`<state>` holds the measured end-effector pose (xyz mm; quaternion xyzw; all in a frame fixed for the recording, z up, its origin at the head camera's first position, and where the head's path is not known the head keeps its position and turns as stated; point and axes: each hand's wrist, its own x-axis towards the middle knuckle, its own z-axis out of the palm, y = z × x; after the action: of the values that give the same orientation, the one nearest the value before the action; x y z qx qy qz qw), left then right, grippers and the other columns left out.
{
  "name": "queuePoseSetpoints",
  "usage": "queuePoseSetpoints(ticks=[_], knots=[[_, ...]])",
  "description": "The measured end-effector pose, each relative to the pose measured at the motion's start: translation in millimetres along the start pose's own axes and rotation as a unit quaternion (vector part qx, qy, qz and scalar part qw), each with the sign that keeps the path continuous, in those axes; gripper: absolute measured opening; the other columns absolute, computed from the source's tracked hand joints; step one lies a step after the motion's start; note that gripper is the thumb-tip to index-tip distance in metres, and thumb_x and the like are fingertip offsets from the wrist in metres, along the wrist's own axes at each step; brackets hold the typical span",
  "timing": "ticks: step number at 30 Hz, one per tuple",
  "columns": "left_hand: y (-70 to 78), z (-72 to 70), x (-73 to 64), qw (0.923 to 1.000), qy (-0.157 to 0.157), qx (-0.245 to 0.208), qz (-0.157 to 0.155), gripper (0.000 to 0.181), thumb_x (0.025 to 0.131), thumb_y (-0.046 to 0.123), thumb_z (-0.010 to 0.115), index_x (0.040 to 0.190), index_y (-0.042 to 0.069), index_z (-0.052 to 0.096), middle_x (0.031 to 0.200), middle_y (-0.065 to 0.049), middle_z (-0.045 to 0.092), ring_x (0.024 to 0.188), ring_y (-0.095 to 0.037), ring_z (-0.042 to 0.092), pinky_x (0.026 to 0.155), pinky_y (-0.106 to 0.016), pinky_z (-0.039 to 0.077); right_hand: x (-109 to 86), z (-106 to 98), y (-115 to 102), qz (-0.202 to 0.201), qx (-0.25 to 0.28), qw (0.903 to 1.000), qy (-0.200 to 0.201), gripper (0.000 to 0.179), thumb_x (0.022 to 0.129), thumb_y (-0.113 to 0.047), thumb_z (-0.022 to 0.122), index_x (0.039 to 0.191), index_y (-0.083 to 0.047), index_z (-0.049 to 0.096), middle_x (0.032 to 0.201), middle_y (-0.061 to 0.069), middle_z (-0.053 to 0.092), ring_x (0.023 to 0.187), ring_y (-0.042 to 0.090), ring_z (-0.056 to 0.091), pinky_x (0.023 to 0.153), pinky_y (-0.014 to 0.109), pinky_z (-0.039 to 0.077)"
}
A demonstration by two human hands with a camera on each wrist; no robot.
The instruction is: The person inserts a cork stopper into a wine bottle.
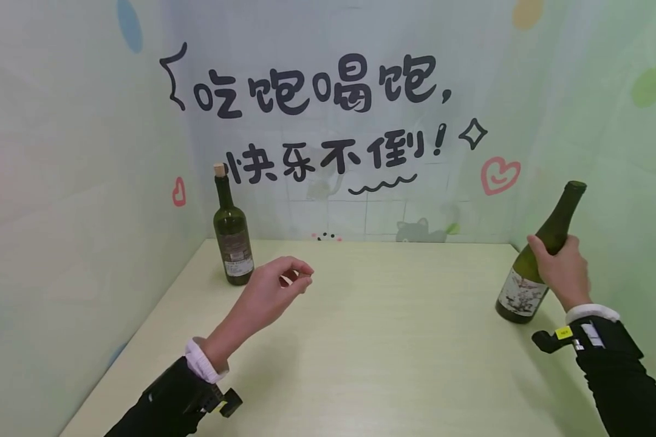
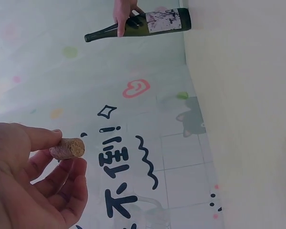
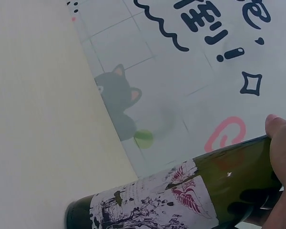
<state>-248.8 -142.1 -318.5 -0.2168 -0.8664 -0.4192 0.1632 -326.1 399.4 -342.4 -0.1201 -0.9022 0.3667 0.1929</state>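
Pale wood-look table (image 1: 372,340), corked dark-green bottle (image 1: 232,243) standing upright at far left

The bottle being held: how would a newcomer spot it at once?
Facing the pale table, look to its right side, where the right hand grips a tilted green bottle. Its pale label shows dark branches, and its mouth looks bare, unlike the upright bottle at left, topped by a cork.
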Motion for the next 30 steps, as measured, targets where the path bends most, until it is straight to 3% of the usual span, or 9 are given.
queuePoseSetpoints(ticks=[3, 9, 17, 30], knots=[[2.1, -2.6, 1.4, 0.9999, 0.009, -0.005, 0.007, 0.014, 0.089, 0.020, 0.067, 0.102, 0.016, 0.069, 0.090, 0.009, 0.063, 0.078, -0.011, 0.058, 0.073, -0.028, 0.050, -1.7, 2, -5, 0.001, -0.010, 0.9999, -0.005, 0.104, 0.088, -0.070, 0.035, 0.148, 0.010, 0.008, 0.129, 0.040, 0.039, 0.110, 0.056, 0.045, 0.070, 0.060, 0.040], [3.9, -6.7, 2.6, 0.9995, 0.028, -0.009, 0.008, 0.015, 0.090, 0.020, 0.066, 0.104, 0.015, 0.069, 0.093, 0.009, 0.064, 0.083, -0.011, 0.057, 0.074, -0.029, 0.049, -2.3, 15, -15, -0.024, 0.022, 0.9993, -0.016, 0.102, 0.089, -0.067, 0.038, 0.147, 0.011, 0.007, 0.129, 0.040, 0.036, 0.110, 0.054, 0.044, 0.082, 0.065, 0.039], [6.3, -8.4, 2.8, 0.9989, 0.040, -0.023, 0.013, 0.018, 0.091, 0.020, 0.065, 0.106, 0.012, 0.068, 0.093, 0.007, 0.064, 0.081, -0.012, 0.058, 0.074, -0.029, 0.050, -3.0, 36, -29, -0.046, 0.018, 0.9987, -0.014, 0.099, 0.090, -0.064, 0.040, 0.146, 0.012, 0.011, 0.128, 0.039, 0.038, 0.109, 0.052, 0.045, 0.086, 0.064, 0.039], [8.4, -12.8, 3.8, 0.9981, 0.051, -0.024, 0.026, 0.019, 0.090, 0.021, 0.066, 0.106, 0.011, 0.068, 0.094, 0.007, 0.065, 0.080, -0.010, 0.060, 0.076, -0.028, 0.050, -17.0, 75, -71, -0.096, 0.041, 0.9932, -0.052, 0.093, 0.089, -0.065, 0.044, 0.140, 0.010, 0.022, 0.119, 0.031, 0.046, 0.103, 0.043, 0.051, 0.082, 0.056, 0.043]])
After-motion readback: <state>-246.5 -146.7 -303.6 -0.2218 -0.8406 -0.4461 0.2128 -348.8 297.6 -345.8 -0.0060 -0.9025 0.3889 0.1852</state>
